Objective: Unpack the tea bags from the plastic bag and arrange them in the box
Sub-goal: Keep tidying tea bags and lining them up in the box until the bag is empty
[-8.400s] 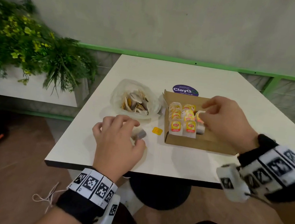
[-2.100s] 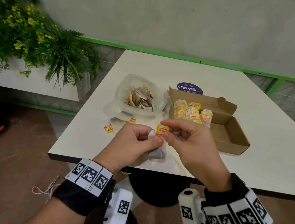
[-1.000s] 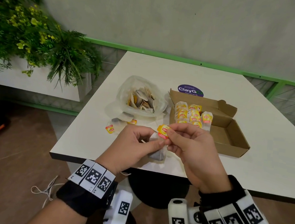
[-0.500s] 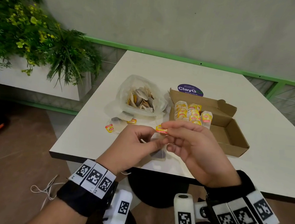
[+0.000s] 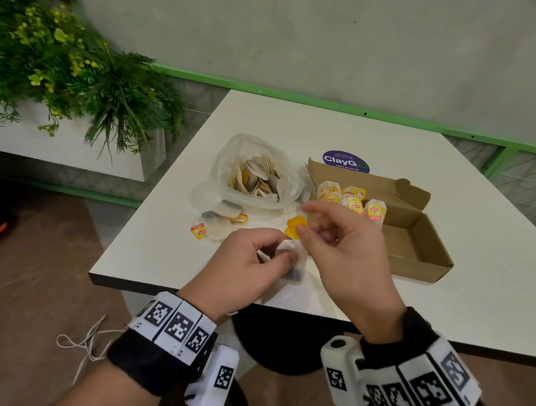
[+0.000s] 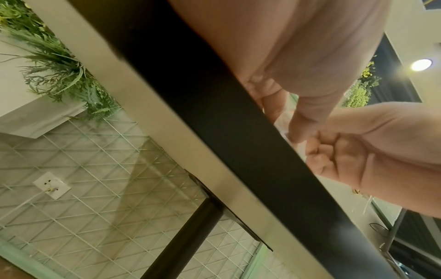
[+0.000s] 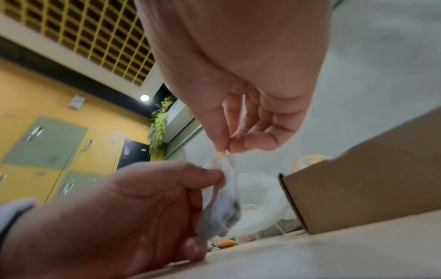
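Near the table's front edge my left hand [image 5: 270, 256] pinches a white tea bag [image 5: 296, 266] [image 7: 224, 198] that hangs upright. My right hand [image 5: 303, 232] pinches that bag's yellow tag [image 5: 294, 226] [image 7: 222, 153] just above it. The clear plastic bag [image 5: 257, 171] with several tea bags lies open behind my hands. To its right stands the open cardboard box [image 5: 415, 249], with several yellow-tagged tea bags [image 5: 347, 195] lined up at its left end. In the left wrist view the table edge hides most of both hands.
Two loose tea bags [image 5: 216, 222] with yellow tags lie on the white table [image 5: 483, 294] in front of the plastic bag. A purple round sticker [image 5: 346, 161] sits behind the box. A planter with green plants [image 5: 59, 62] stands left of the table.
Since a second ago my right hand has lifted the yellow tag a little and its fingers have spread. My left hand keeps its hold on the tea bag in the same place.
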The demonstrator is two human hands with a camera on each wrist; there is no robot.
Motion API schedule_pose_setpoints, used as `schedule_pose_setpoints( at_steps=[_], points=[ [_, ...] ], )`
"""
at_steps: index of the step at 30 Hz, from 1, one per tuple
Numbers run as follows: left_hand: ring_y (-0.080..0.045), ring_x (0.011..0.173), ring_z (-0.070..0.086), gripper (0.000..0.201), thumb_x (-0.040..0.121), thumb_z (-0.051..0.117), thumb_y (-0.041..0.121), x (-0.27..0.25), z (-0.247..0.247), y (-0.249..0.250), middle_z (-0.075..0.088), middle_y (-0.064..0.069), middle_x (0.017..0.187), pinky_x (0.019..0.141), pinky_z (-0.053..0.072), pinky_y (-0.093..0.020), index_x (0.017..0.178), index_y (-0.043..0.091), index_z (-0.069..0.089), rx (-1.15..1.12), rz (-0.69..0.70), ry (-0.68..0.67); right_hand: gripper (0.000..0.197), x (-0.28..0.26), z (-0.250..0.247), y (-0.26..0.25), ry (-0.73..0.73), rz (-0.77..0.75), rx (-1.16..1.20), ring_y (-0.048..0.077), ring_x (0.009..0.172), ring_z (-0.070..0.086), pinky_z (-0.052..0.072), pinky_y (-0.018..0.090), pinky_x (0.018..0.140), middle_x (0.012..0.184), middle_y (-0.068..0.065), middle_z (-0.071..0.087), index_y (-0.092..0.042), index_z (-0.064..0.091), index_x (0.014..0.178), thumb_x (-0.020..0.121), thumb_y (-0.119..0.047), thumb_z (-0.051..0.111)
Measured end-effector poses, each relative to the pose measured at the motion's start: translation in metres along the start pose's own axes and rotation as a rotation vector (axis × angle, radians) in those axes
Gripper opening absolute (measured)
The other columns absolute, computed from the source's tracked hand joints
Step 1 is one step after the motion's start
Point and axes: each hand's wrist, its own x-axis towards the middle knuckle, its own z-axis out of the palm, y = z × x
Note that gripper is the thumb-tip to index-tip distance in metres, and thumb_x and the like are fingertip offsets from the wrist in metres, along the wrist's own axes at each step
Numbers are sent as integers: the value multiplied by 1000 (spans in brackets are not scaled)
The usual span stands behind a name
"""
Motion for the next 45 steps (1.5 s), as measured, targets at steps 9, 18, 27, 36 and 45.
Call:
schedule_pose_setpoints(
  at_steps=[9,18,27,36,45],
  points=[
    [-13,72,66,24,94,60,25,-1,2,2,66,0,72,65,47,-26,74,13,64,82,-10,-4,10,5,-4,-4,-75,-281,-366,13,75,58,49,36,69,79,-3,63,-18,76,88,87,-10,71],
    [-12,75,67,24,92,55,19,-2,2,6,72,1,74,72,48,-31,73,13,68,59,3,-22,13,9,-6,-3,-246,-319,-493,16,81,56,49,40,73,82,-3,58,-18,80,95,93,-15,67],
    [-15,77,66,22,92,55,23,-1,1,8,72,3,74,76,51,-36,76,14,68,55,-7,-10,48,4,-13,-4,-313,-155,-290,3,92,62,53,22,83,96,-11,66,-26,66,128,89,2,64],
    [-1,66,59,15,98,62,5,0,0,10,64,16,69,64,42,-16,94,19,68,3,-2,31,35,-2,-4,2,-85,-185,-270,4,87,67,54,21,81,91,-11,73,-21,71,117,87,-4,72],
    [-12,74,59,51,94,66,3,-2,1,10,62,10,73,68,43,-21,132,32,48,-57,27,50,27,3,-11,6,-45,-53,-106,4,83,68,54,17,76,85,-11,73,-24,72,106,88,-3,70]
  ],
)
